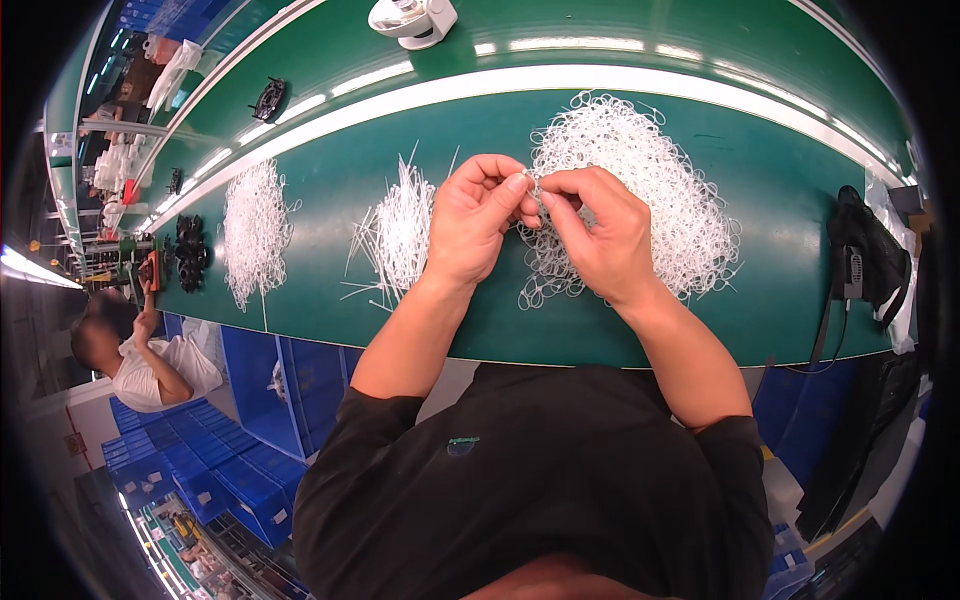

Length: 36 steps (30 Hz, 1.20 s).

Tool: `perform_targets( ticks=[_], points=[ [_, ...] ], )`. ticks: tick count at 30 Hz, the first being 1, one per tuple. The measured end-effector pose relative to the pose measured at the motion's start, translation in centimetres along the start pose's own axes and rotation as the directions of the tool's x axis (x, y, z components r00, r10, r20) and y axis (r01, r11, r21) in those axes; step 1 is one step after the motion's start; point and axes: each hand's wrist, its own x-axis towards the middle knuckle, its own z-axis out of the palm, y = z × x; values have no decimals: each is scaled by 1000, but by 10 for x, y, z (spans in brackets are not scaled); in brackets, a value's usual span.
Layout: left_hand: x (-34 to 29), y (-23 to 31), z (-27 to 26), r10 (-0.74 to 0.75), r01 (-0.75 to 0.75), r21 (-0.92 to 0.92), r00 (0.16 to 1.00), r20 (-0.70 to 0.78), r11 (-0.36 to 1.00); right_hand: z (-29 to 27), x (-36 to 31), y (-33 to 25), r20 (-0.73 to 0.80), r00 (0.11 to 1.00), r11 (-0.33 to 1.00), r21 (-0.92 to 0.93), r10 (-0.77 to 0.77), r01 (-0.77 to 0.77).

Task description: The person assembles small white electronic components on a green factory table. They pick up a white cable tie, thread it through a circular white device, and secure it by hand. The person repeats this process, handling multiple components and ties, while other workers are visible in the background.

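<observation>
Over the green workbench [330, 240], my left hand [470, 222] and my right hand [610, 235] meet fingertip to fingertip. Both pinch a small white cable tie [533, 184], mostly hidden by the fingers. Behind and beside my right hand spreads a large heap of looped white cable ties [670, 190]. Just left of my left hand lies a smaller pile of straight white cable ties [402, 225], some sticking out loosely. Farther left is another pile of white cable ties [255, 230], with loops showing along its edge.
A white device [415, 20] stands on the far ledge, with a black part [268, 100] to its left. Black parts [191, 250] line the bench's left end, near a seated person [165, 370]. A black bag [865, 260] lies at the right end. Blue bins [210, 460] sit below left.
</observation>
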Motion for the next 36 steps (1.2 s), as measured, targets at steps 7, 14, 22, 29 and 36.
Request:
perform_targets(
  ticks=[7, 14, 22, 29, 36],
  points=[
    [0, 1, 1, 2, -3, 80, 1000, 17, 997, -1, -1, 0, 12, 999, 999, 10, 31, -31],
    [-3, -2, 9, -50, 44, 204, 998, 27, 978, -3, 1, 1, -10, 996, 995, 54, 89, -89],
    [0, -4, 4, -2, 4, 180, 1000, -9, 984, -2, 1, 0, 62, 995, 997, 22, 73, -75],
    [-4, -2, 10, 16, -23, 379, 1000, 21, 925, -5, 1, 3, 45, 994, 992, 67, 100, -103],
    [-2, 13, 5, 84, -52, 533, 996, -35, 844, -11, 4, 1, -18, 996, 995, -30, 93, -93]
  ],
)
